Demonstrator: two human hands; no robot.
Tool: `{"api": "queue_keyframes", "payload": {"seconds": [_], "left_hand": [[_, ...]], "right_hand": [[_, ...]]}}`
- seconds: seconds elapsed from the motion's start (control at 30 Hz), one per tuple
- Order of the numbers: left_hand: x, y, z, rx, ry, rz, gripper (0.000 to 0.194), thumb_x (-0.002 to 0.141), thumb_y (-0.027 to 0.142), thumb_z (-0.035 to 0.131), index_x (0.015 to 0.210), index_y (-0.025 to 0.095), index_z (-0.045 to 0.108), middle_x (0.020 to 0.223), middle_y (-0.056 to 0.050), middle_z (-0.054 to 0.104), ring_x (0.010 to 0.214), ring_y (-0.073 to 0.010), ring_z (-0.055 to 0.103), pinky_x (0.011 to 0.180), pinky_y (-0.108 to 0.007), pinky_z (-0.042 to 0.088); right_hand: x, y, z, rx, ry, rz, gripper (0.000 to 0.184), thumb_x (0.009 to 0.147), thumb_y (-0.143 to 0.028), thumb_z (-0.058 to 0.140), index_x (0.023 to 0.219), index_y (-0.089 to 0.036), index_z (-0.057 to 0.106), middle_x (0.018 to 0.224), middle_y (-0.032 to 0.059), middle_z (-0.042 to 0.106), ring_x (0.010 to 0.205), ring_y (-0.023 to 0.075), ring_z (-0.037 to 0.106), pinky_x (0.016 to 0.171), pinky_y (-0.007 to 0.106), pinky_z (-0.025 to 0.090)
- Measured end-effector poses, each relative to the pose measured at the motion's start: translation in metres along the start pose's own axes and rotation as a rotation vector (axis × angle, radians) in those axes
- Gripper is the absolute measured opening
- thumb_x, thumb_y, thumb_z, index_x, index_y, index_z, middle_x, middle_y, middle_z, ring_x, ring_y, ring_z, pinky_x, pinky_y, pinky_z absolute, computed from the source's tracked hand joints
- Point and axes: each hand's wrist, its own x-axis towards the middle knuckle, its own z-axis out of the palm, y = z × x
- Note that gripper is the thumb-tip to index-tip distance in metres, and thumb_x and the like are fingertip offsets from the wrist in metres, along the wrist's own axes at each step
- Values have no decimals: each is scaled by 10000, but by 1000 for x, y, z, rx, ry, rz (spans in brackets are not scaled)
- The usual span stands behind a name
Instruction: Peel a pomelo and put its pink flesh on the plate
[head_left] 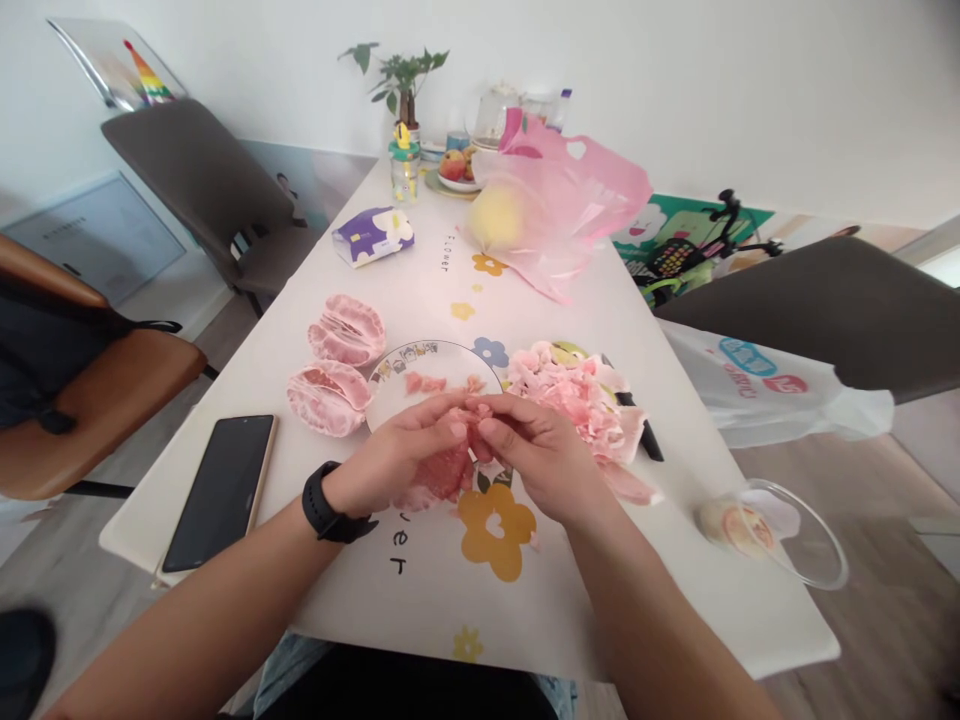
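Observation:
Both my hands meet over the near rim of a white plate (390, 400). My left hand (420, 440) is closed on a piece of red pomelo flesh (442, 472). Thumb and fingers of my right hand (536, 450) pinch the top end of the same piece, against my left fingertips. A few bits of pulp (425, 383) lie on the plate. Left of it rest two chunks of pomelo, the upper chunk (347, 328) and the lower chunk (328, 398), in pale pink membrane. Right of my hands is a heap of pink peel and membrane scraps (574, 395).
A phone (220, 490) lies at the left edge. A black handle (651, 440) sticks out beside the peel heap. Farther back are a purple tissue pack (373, 236), a pink plastic bag (570, 200) with a yellow round fruit (495, 217), and a fruit plate (457, 184). A clear container (780, 535) stands right.

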Motion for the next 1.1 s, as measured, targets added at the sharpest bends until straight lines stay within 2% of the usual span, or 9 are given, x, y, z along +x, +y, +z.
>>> {"api": "queue_keyframes", "payload": {"seconds": [0.2,0.3,0.37,0.53,0.67,0.77,0.9,1.0,1.1], "left_hand": [[3,0,-7,13,66,56,344,942,368,678,1211,152,679,955,-108,752,655,-191,688,554,-306,540],[4,1,-11,16,141,99,301,949,385,656,1117,138,683,980,-116,753,673,-177,673,579,-298,544],[5,1,-13,2,197,122,280,942,378,644,1076,135,674,953,-107,751,694,-171,666,605,-289,544],[4,0,-13,162,322,127,354,845,241,634,1188,158,659,979,-74,744,786,-181,666,690,-297,536],[2,-3,-9,611,398,208,397,873,208,633,1270,211,645,1082,-66,742,909,-219,676,785,-336,511],[0,-6,-7,865,355,307,434,886,184,643,1318,223,624,1145,-80,739,1037,-260,683,931,-386,490],[-1,-10,-7,961,210,345,542,901,144,602,1433,219,534,1284,-118,708,1140,-292,681,952,-398,499],[-1,-11,-7,1012,228,316,652,887,137,607,1515,193,443,1334,-143,688,1185,-309,669,995,-425,491],[-2,-11,-8,1000,247,293,611,876,139,620,1472,194,496,1260,-126,715,1103,-291,689,956,-408,507]], "right_hand": [[6,14,-2,102,202,131,332,955,-482,674,1171,-239,741,768,-19,655,628,128,564,592,292,507],[11,19,0,-82,320,158,369,956,-482,645,1213,-229,721,827,10,692,699,165,624,664,336,552],[13,21,3,-298,334,110,393,968,-426,613,1297,-223,684,1025,67,748,851,210,686,798,403,580],[12,21,9,-643,272,-93,351,1005,-308,509,1308,-229,669,1370,128,690,1238,300,644,1015,512,533],[7,16,10,-467,246,-93,327,1007,-356,577,1306,-248,653,1297,111,710,1029,241,713,859,424,609],[3,12,8,-370,128,-168,419,986,-340,644,1402,-308,598,1296,88,692,1001,216,712,802,377,626],[2,9,7,-486,-27,-326,432,1009,-232,589,1423,-355,604,1406,75,636,1219,247,656,955,427,601],[2,7,5,-546,-43,-354,321,1024,-200,558,1285,-331,691,1359,55,667,1253,238,645,1057,444,552],[2,5,4,-556,-27,-356,206,1029,-207,568,1110,-300,733,1253,44,711,1183,220,670,1046,410,540]]}}
